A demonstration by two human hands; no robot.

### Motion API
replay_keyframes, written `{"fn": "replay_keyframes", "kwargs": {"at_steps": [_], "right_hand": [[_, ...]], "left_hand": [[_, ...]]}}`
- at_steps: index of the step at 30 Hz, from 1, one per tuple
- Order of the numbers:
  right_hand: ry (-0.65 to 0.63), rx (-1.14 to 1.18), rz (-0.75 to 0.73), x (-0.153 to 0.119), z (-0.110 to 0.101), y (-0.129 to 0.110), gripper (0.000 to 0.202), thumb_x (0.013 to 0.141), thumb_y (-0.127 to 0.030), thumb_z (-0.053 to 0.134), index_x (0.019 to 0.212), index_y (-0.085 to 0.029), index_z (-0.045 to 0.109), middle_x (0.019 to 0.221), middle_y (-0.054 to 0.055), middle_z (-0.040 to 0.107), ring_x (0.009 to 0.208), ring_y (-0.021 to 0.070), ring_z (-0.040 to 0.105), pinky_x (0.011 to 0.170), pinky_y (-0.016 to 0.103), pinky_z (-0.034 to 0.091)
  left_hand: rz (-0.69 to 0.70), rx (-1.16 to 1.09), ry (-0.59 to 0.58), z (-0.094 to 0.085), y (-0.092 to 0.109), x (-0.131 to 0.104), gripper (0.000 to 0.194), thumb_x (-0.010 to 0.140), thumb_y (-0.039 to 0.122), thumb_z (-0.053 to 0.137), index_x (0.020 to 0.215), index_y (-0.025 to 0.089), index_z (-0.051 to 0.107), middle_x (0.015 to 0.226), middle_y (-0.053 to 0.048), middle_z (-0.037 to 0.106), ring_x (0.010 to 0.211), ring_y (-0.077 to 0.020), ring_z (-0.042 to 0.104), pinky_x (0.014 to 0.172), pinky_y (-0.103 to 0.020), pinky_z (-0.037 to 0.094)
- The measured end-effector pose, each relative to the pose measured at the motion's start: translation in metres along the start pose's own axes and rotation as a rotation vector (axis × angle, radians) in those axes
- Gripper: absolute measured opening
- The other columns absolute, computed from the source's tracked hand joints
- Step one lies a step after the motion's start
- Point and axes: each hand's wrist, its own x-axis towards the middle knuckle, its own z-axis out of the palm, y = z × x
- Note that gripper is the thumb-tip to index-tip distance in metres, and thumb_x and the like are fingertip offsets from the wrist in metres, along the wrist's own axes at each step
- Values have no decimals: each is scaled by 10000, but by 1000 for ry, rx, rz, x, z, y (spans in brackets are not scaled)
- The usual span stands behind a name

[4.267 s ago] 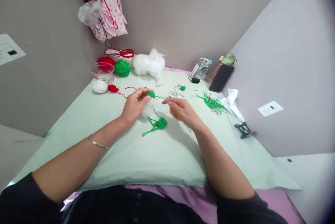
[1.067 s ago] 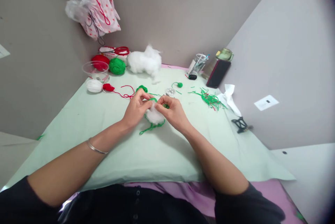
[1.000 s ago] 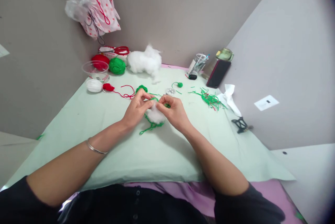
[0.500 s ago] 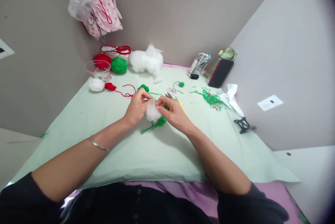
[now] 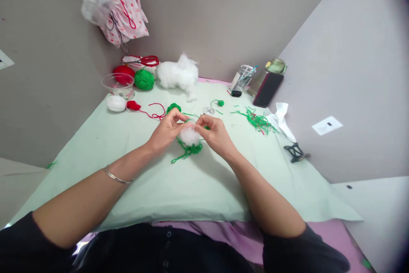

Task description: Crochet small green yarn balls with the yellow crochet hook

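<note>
A small green piece (image 5: 188,121) is gripped between the thumb and fingers of the left hand (image 5: 166,130), above the near middle of the counter (image 5: 153,188), which is covered by a pale green cloth. A tuft of white stuffing (image 5: 189,136) is pinched by the closed fingertips of the right hand (image 5: 214,133), just beside the green piece; how far it is tucked in cannot be told, as the piece is partly hidden by the fingers. Loose green yarn (image 5: 192,149) is seen just below the tuft, and a green bundle (image 5: 173,108) is partly covered by the left hand. Beyond the hands, a small clear container (image 5: 209,111) and a tiny green ball (image 5: 220,103) are set out. A heap of yarn scraps (image 5: 257,121) is spread to the right. At the back, a large wad of stuffing (image 5: 177,74) is placed beside a green yarn ball (image 5: 144,80), with a red yarn ball (image 5: 123,76) partly seen behind a clear tub (image 5: 118,87).
</note>
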Motion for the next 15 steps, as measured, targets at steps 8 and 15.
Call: {"fn": "replay_keyframes", "kwargs": {"at_steps": [8, 15], "right_hand": [[-139, 54, -2, -6, 4, -9, 141, 833, -329, 587, 759, -210, 573, 675, -43, 509, 641, 125, 422, 611, 291, 311], [-83, 341, 218, 1, 7, 3, 382, 752, -492, 767, 657, -220, 517, 579, -77, 431, 537, 86, 337, 528, 262, 235]], "left_hand": [[119, 63, 119, 3, -8, 2, 337, 734, 245, 820, 805, 225, 491, 910, 6, 593, 799, -142, 596, 700, -280, 488], [128, 45, 88, 6, -5, -4, 311, 813, 310, 791, 859, 233, 493, 1038, -25, 621, 903, -169, 615, 757, -304, 510]]}}
